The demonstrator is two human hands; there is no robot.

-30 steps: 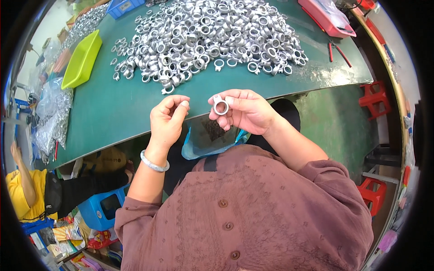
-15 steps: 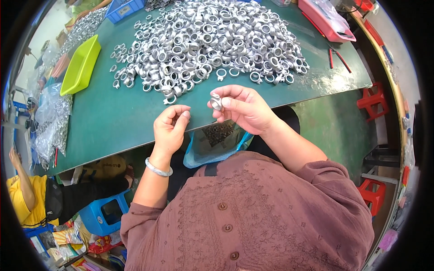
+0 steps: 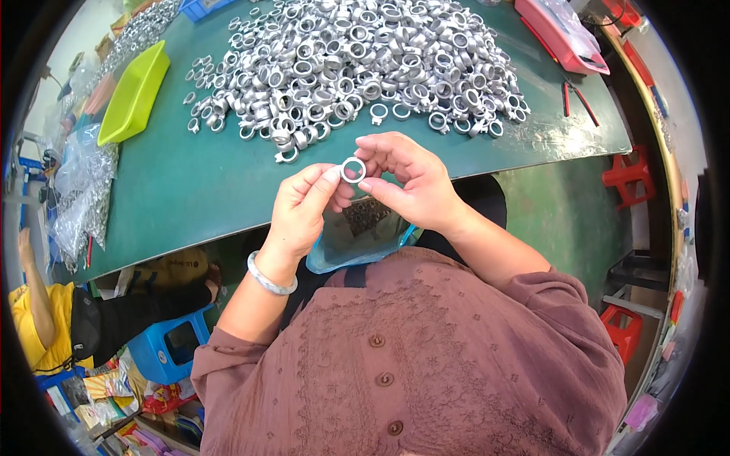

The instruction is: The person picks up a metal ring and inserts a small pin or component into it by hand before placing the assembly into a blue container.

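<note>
My left hand pinches a small silver metal ring between thumb and fingers, its round opening facing up at me. On the other side of the ring is my right hand, fingers curved and apart from the thumb. That thumb's tip is at the ring's lower right edge; whether it touches cannot be told. A large pile of similar metal rings, several with small side lugs, lies beyond both hands on the green table. Below my hands, a blue plastic bag holds small dark parts.
A yellow-green tray stands at left beside clear bags of metal parts. Red-handled pliers and a pink bin lie at right. A person in yellow sits near a blue stool; red stools stand right.
The ring has gone from my right hand's fingers to my left hand's pinch and now faces me. My left hand has moved up and right to it; the right hand's fingers have spread.
</note>
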